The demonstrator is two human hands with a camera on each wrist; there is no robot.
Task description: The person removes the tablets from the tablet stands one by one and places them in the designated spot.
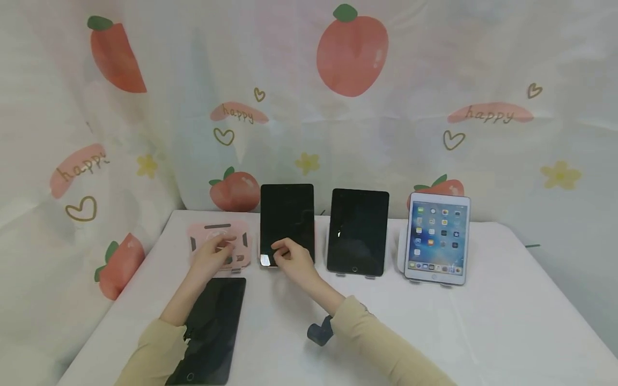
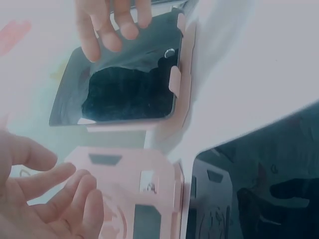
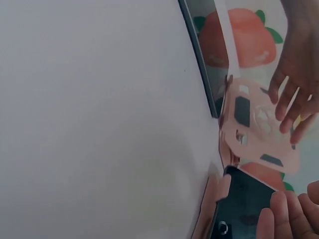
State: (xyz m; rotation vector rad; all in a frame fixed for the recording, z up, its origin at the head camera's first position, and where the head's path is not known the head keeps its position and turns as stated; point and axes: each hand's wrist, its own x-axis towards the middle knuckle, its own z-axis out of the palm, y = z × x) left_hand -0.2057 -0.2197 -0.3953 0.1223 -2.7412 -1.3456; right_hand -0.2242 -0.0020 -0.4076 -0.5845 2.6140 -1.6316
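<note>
My left hand (image 1: 211, 256) hovers over a pink tablet stand (image 1: 236, 229) with cut-out slots, fingers loosely bent and thumb apart, holding nothing. In the left wrist view that stand (image 2: 159, 164) bears no tablet. Just right of it, a black tablet (image 1: 287, 214) leans upright on another pink stand, its lower edge in the small hooks (image 2: 174, 81). My right hand (image 1: 293, 261) is in front of this tablet's lower part, its fingers (image 2: 103, 35) relaxed and grasping nothing. Another black tablet (image 1: 222, 321) lies flat before the left stand, partly hidden by my left forearm.
Further right, a black tablet (image 1: 357, 230) and a white tablet (image 1: 438, 236) with a lit-looking icon screen lean on stands. A small dark rounded object (image 1: 320, 333) sits beside my right sleeve. Behind the white table (image 1: 497, 321) hangs a fruit-printed curtain (image 1: 410, 145).
</note>
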